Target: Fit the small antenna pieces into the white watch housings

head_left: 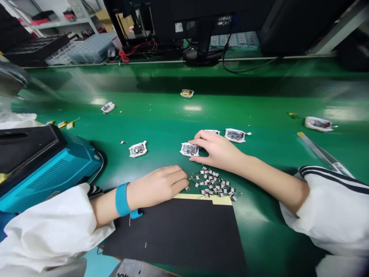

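Note:
My right hand [217, 148] has its thumb and fingers closed on the right side of a small white casing with a circuit board [188, 149], which lies on the green mat. Just behind that hand are a second such casing [235, 135] and another, mostly hidden. My left hand [161, 182], with a blue wrist strap [122, 200], has its fingers curled together at the left edge of a pile of small silvery wired parts [216, 184]. What its fingertips hold, if anything, is too small to make out. One more white casing [138, 149] sits further left.
A black sheet [178, 234] with a yellow edge lies in front of me. At left stands a teal and black machine [52, 169]. Tweezers [323, 154] and a white casing [318, 123] are at right. Behind the mat stands a monitor [203, 54].

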Action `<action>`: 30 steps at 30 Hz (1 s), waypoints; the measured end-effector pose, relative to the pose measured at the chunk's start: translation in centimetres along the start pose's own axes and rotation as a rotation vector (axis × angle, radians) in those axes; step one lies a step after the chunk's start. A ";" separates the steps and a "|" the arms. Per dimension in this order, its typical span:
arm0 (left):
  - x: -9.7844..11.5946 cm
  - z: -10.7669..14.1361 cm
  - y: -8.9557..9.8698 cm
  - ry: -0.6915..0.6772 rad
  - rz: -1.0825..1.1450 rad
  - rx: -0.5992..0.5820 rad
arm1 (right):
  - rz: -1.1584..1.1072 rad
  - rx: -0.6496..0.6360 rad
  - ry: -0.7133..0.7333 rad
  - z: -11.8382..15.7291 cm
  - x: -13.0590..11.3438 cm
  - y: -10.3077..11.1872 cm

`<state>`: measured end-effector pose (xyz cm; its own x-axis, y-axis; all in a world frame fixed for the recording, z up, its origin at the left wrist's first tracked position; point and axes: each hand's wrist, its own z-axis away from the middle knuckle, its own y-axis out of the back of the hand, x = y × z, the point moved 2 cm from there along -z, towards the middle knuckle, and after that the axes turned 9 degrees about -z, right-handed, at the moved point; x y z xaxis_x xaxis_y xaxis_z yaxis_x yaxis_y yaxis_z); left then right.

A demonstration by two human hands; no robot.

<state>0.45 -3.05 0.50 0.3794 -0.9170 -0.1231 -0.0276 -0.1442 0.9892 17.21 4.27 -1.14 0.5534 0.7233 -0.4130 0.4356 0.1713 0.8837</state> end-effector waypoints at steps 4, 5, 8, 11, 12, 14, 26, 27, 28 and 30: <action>-0.7 1.4 -0.2 0.073 0.085 0.068 | -0.104 0.051 0.033 0.5 0.7 -0.6; -1.1 1.6 0.0 0.128 0.114 0.092 | -0.127 0.070 0.041 0.6 0.9 -0.6; -2.3 1.4 0.8 0.320 0.185 0.164 | -0.197 0.128 0.048 0.5 1.2 -0.6; -3.3 -0.1 1.4 0.413 0.210 0.191 | -0.190 0.186 0.036 0.0 1.1 -0.9; -3.6 -0.8 1.4 0.429 0.221 0.198 | -0.181 0.195 0.035 0.0 1.0 -1.0; -3.9 -1.9 0.9 0.460 0.250 0.222 | -0.193 0.181 0.035 0.1 0.7 -1.0; -4.6 -2.4 -1.9 0.416 0.134 0.306 | -0.289 0.065 -0.065 0.7 0.6 -1.2; -4.6 -2.4 -1.8 0.395 0.109 0.298 | -0.296 0.067 -0.067 0.6 0.6 -1.2; -4.5 -2.4 -1.8 0.373 0.086 0.288 | -0.297 0.068 -0.070 0.5 0.6 -1.2; -4.4 -2.4 -1.7 0.337 0.039 0.264 | -0.290 0.069 -0.075 0.5 0.6 -1.1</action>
<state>1.09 2.12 -0.42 0.6531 -0.7572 -0.0095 -0.2672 -0.2422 0.9327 17.43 4.18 -2.49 0.4485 0.5992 -0.6632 0.6285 0.3161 0.7107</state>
